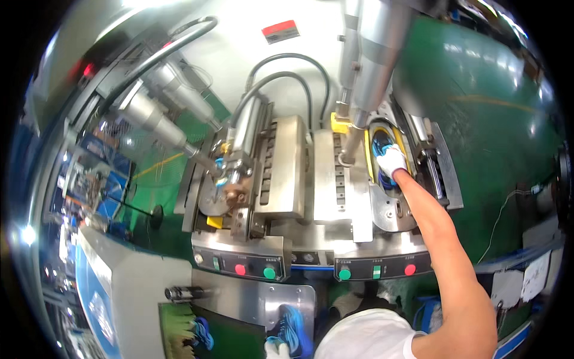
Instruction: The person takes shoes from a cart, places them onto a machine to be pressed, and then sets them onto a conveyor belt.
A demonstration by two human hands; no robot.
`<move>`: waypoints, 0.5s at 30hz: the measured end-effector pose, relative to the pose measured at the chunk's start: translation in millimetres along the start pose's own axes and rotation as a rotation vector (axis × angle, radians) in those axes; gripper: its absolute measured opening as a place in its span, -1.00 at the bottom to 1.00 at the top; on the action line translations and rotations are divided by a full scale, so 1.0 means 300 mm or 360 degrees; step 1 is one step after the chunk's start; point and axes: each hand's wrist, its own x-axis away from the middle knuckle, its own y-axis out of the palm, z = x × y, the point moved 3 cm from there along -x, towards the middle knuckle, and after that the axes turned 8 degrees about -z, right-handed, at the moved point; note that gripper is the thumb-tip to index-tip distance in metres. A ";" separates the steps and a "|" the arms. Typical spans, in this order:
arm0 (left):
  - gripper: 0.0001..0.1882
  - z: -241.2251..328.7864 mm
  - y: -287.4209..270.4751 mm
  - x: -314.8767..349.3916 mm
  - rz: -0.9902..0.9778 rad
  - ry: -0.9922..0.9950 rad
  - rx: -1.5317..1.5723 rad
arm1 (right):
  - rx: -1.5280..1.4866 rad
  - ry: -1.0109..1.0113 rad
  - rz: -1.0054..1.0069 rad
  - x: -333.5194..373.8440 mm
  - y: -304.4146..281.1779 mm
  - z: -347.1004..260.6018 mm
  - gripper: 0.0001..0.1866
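Observation:
My right arm reaches forward to the right-hand station of a metal press machine. My right hand [391,160], in a white glove, is closed on a dark shoe with blue laces [381,141] that sits in the station's yellow-edged oval holder [368,157]. At the lower edge, my left hand [276,350], also in a white glove, grips a bright blue shoe [292,330] beside a metal plate; only part of this hand shows. In the left-hand station, another blue shoe [220,170] is partly hidden by clamps and a cylinder.
Thick metal cylinders [376,54] hang over the right station. The front panels carry green buttons [344,274] and red buttons [240,269]. Another blue shoe [203,332] lies on a green surface [233,335] at the lower left. Black hoses [293,57] arch behind the machine.

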 end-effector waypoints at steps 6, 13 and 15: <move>-0.07 -0.364 0.352 -0.091 0.0548 -0.0724 0.0213 | -0.0565 -0.0163 -0.0236 -0.049 0.004 0.153 -0.56; -0.07 -0.487 0.379 -0.075 0.0569 -0.0567 0.0306 | -0.0433 -0.1013 0.0178 1.029 -0.035 -0.420 -0.15; -0.10 -0.463 0.344 -0.063 0.0444 -0.0627 0.0414 | 0.0076 -0.1353 -0.0033 1.201 0.204 -0.399 0.01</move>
